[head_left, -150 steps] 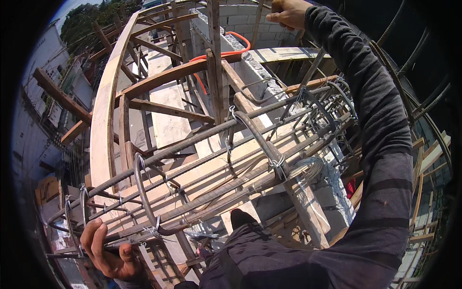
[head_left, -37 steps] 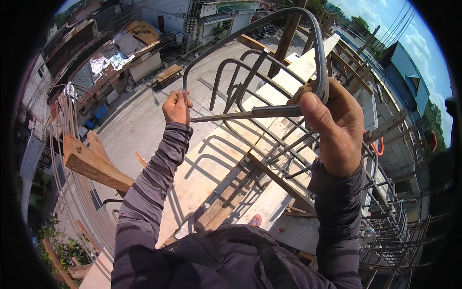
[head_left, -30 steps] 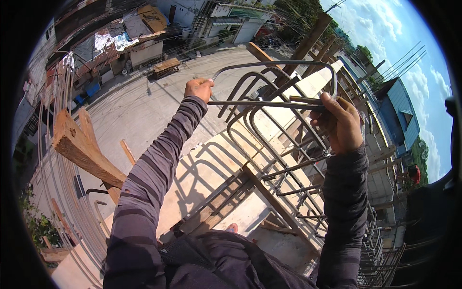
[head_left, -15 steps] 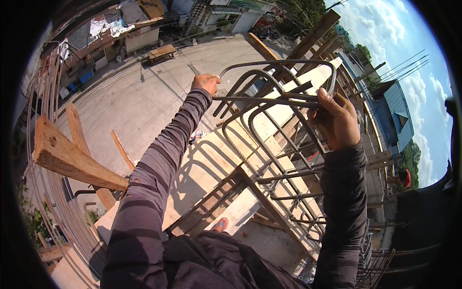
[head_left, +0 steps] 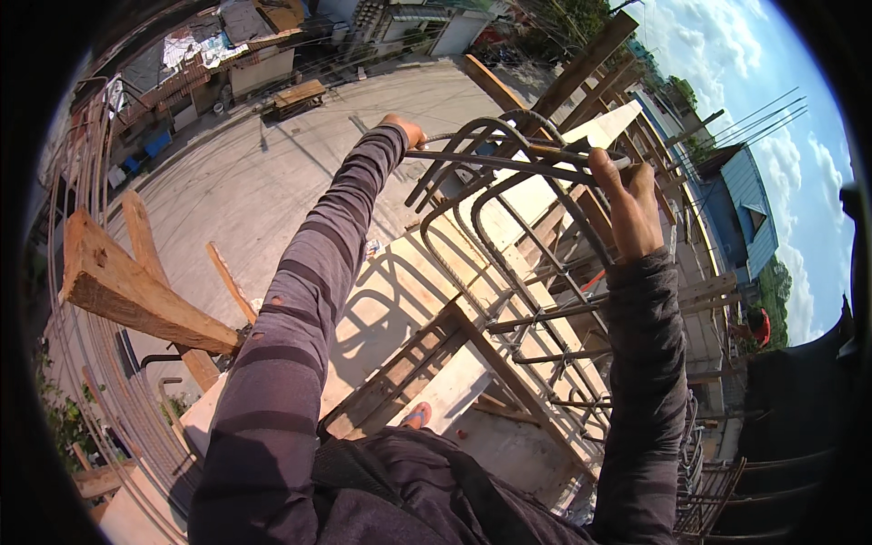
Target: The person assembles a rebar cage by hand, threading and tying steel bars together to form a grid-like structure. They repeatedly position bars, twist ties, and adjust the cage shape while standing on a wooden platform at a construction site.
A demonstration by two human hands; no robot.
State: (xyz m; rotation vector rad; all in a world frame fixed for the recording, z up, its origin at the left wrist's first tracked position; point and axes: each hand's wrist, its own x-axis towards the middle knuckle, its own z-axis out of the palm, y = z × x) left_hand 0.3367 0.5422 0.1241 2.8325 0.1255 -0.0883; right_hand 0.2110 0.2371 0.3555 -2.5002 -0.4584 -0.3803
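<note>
Both my arms reach forward over a rebar cage (head_left: 554,314), whose long bars and bent stirrups run away from me. Closed around the left end of a bent rebar stirrup (head_left: 505,163) is my left hand (head_left: 409,133). At the stirrup's right end, my right hand (head_left: 633,207) grips it between thumb and fingers. This stirrup is tilted, with its loop seen nearly edge-on. Other curved stirrups (head_left: 434,243) stand just under and beside it, overlapping it, so where some bars end is hard to tell.
Pale formwork boards (head_left: 381,318) lie beneath the cage, above a street (head_left: 227,195). At the left a thick timber (head_left: 150,295) juts up near a bundle of long rebar (head_left: 136,454). Dark timber posts (head_left: 586,64) rise beyond. My sandalled foot (head_left: 417,416) rests on a plank.
The stirrup's far side has tipped down, so its wide loop now looks narrow. My left hand has moved slightly right and up; my right hand has shifted slightly left and still grips.
</note>
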